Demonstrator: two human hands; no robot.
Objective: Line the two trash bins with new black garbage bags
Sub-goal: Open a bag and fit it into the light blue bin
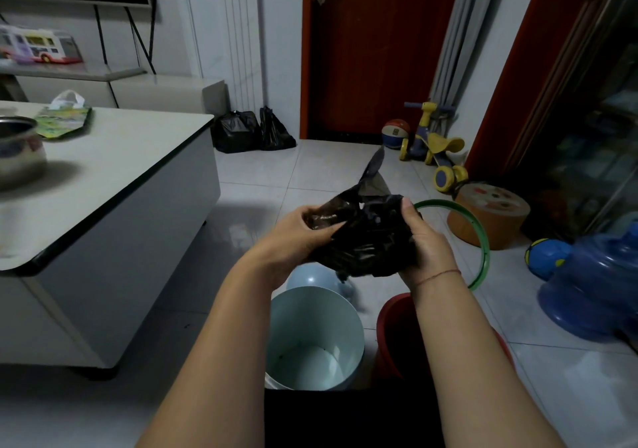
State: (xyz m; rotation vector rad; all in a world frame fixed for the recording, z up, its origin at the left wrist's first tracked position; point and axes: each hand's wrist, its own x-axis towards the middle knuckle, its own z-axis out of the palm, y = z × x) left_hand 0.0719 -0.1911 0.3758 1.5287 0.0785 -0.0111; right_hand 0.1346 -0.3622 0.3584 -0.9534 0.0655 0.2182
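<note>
A pale blue bin and a red bin, partly hidden by the right forearm, stand beneath the crumpled black garbage bag that left hand and right hand clutch with curled fingers, a green hoop and orange stool beyond.

You have two trash bins, one pale blue round plastic bin and one red round plastic bin, and one crumpled black plastic garbage bag.

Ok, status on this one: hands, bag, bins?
Left hand and right hand both grip the crumpled black bag. Pale blue bin unlined; red bin partly behind forearm.
</note>
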